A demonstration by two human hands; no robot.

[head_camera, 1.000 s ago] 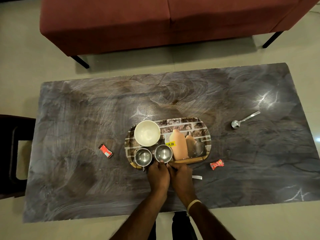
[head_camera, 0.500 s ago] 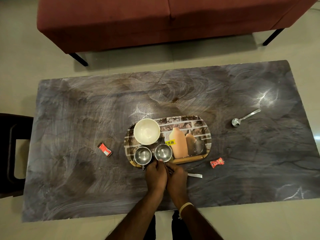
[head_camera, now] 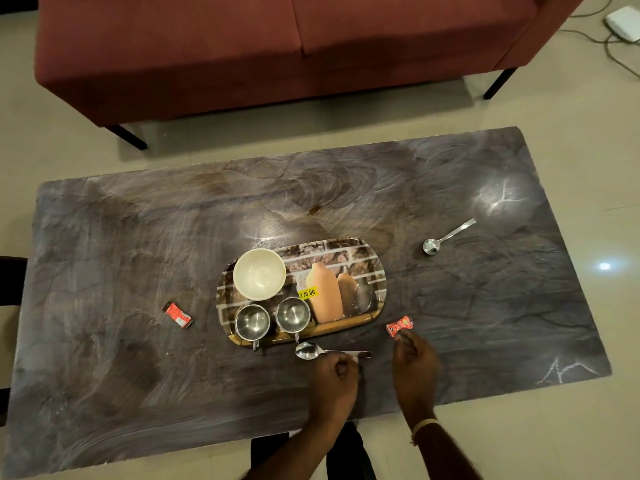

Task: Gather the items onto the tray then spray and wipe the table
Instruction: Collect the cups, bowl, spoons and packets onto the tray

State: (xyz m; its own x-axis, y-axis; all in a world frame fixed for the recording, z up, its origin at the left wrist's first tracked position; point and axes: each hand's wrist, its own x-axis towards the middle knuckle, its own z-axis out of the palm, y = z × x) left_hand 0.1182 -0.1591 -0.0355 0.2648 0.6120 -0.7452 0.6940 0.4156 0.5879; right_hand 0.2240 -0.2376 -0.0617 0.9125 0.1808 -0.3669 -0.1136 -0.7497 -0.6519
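Note:
A patterned oval tray [head_camera: 367, 271] sits mid-table with a white bowl [head_camera: 259, 273] and two steel cups [head_camera: 252, 322] [head_camera: 293, 315] on it. Just in front of the tray lies a spoon [head_camera: 308, 350], its handle pointing right. My left hand [head_camera: 337, 375] is at the near side of that handle with fingers curled, and I see nothing held in it. The fingertips of my right hand [head_camera: 414, 363] reach the near edge of a red wrapper [head_camera: 400, 326]. Another spoon [head_camera: 446, 237] lies far right, and a red-black wrapper [head_camera: 177, 315] lies to the left of the tray.
The dark marble table [head_camera: 138, 237] shows smear marks. A maroon sofa [head_camera: 277, 46] stands beyond its far edge. A dark chair [head_camera: 7, 282] is at the left, and a white device with cables [head_camera: 623, 22] lies on the floor at far right.
Both hands have left the right steel cup and separated. The spoon they covered now lies exposed in front of the tray. My right hand has moved right to the red wrapper.

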